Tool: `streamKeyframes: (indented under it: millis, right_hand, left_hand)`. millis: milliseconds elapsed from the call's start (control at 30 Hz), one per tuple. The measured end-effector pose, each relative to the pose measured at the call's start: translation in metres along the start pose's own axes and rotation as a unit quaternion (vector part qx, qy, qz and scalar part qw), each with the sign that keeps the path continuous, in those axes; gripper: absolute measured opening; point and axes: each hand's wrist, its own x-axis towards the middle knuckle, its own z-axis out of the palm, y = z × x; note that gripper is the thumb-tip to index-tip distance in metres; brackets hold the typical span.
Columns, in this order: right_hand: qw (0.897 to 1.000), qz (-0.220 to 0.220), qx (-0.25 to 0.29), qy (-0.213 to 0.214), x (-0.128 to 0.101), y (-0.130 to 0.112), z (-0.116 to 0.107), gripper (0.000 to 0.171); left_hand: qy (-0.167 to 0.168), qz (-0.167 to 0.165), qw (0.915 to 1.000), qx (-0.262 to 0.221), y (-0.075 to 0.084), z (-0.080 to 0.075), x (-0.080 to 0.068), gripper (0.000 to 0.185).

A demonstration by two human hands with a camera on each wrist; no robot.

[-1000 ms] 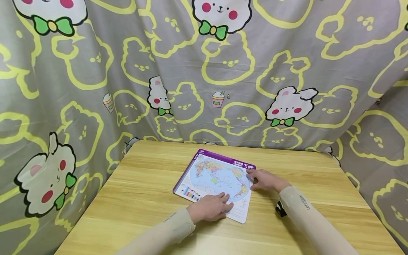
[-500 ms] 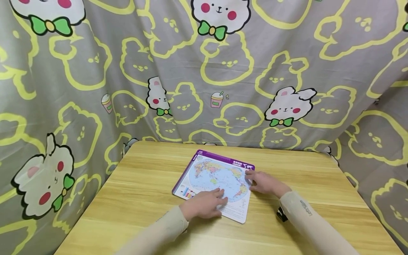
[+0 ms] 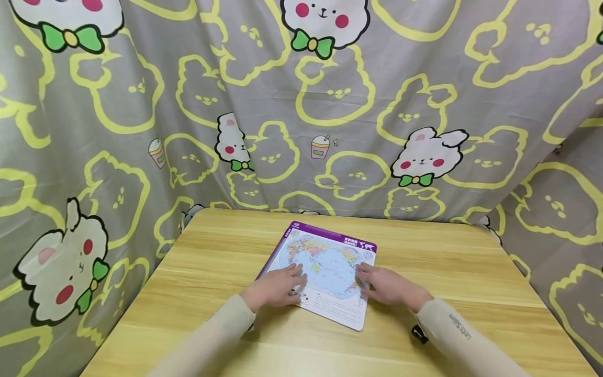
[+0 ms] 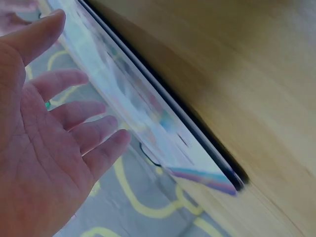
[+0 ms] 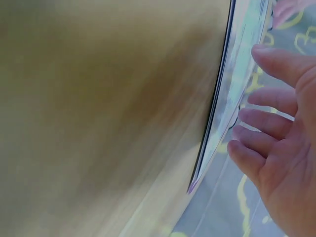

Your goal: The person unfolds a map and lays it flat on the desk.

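Note:
A thin board printed with a world map, purple along its top, lies flat and slightly turned on the wooden table. Over its lower left part is my left hand, fingers spread and loosely bent. The left wrist view shows this palm gripping nothing, with the board's glossy surface beyond the fingertips. My right hand is at the board's right edge, its fingertips over the map. In the right wrist view the relaxed fingers hold nothing and appear slightly above the board.
The light wooden table extends around the board on all sides. A patterned grey curtain hangs behind and beside the table. A small black object shows beneath the right sleeve, apparently on the wrist.
My left hand has moved left and slightly away from me across the board, uncovering its lower lines of text. The right hand has shifted a little toward me. The board stays nearly still.

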Motion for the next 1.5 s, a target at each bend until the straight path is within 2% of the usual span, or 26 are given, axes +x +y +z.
streamKeyframes:
  millis: [167,300,500,733,1233,1500]
  right_hand:
    - [1.000,0.002,0.000,-0.017,-0.006,-0.016,0.003,0.053]
    - [1.000,-0.016,-0.006,-0.026,-0.009,-0.027,0.006,0.057]
    - [0.999,-0.034,-0.023,-0.033,-0.014,-0.038,0.011,0.058]
    - [0.997,-0.042,-0.024,-0.054,-0.016,-0.048,0.015,0.060]
    - [0.994,-0.070,-0.058,-0.056,-0.018,-0.062,0.018,0.059]
    - [0.994,-0.065,-0.074,-0.056,-0.016,-0.063,0.022,0.055]
  left_hand:
    - [-0.001,-0.004,0.9998,-0.021,-0.017,0.000,-0.004,0.066]
    - [-0.003,-0.007,0.9988,-0.049,-0.027,0.000,-0.008,0.069]
    - [-0.004,-0.007,0.9961,-0.087,-0.036,0.000,-0.011,0.066]
    - [-0.011,-0.027,0.9945,-0.101,-0.044,0.003,-0.012,0.064]
    - [-0.035,-0.047,0.9915,-0.116,-0.053,0.010,-0.011,0.063]
    - [-0.039,-0.037,0.9918,-0.116,-0.053,0.007,-0.011,0.066]
